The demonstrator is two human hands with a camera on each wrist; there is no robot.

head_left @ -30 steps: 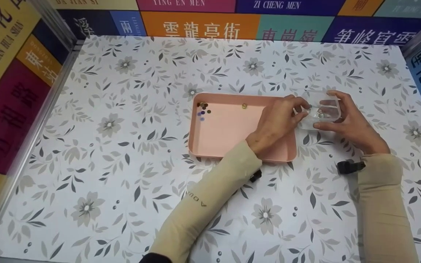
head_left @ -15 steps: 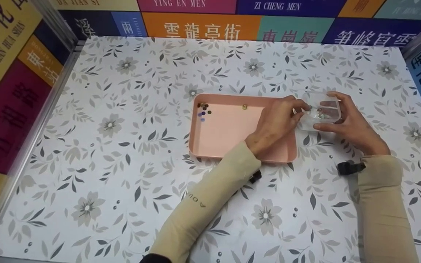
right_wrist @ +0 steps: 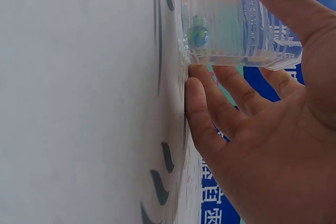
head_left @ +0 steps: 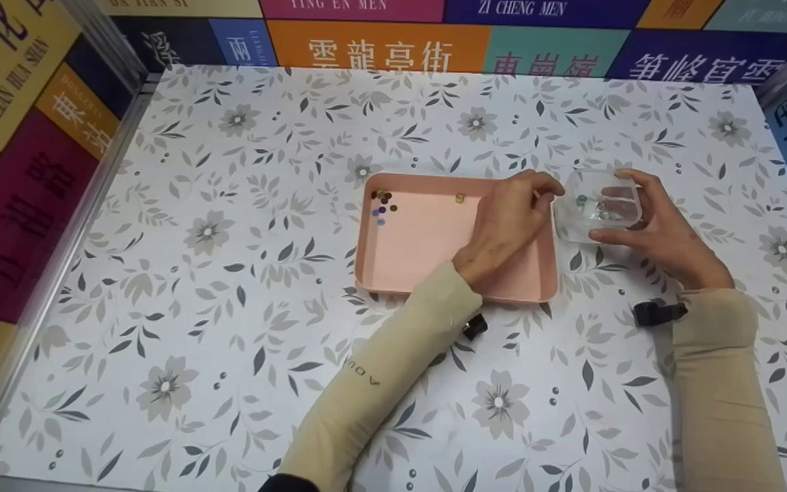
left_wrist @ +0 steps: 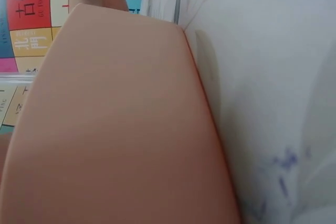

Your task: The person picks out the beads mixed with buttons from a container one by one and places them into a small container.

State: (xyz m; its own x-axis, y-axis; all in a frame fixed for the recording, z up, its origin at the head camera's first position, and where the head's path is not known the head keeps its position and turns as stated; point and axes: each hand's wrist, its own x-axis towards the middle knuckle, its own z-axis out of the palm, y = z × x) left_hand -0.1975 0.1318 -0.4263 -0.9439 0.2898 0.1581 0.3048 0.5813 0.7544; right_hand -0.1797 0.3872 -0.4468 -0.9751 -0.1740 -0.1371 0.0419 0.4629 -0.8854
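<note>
The right hand (head_left: 660, 229) grasps a clear plastic box (head_left: 598, 205) holding a green bead (head_left: 581, 200); the left hand (head_left: 509, 222), fingers curled and empty, hovers over the pink tray (head_left: 427, 287).

Left hand (head_left: 507, 222) covers the pink tray's (head_left: 434, 283) right part; fingertips hidden

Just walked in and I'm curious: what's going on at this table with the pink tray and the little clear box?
A person's right hand holds a small clear plastic box on the flowered table, just right of a pink tray. A green bead lies in the box. The left hand hovers over the tray's right end, fingers curled near the box. A cluster of small beads sits in the tray's far left corner.
</note>
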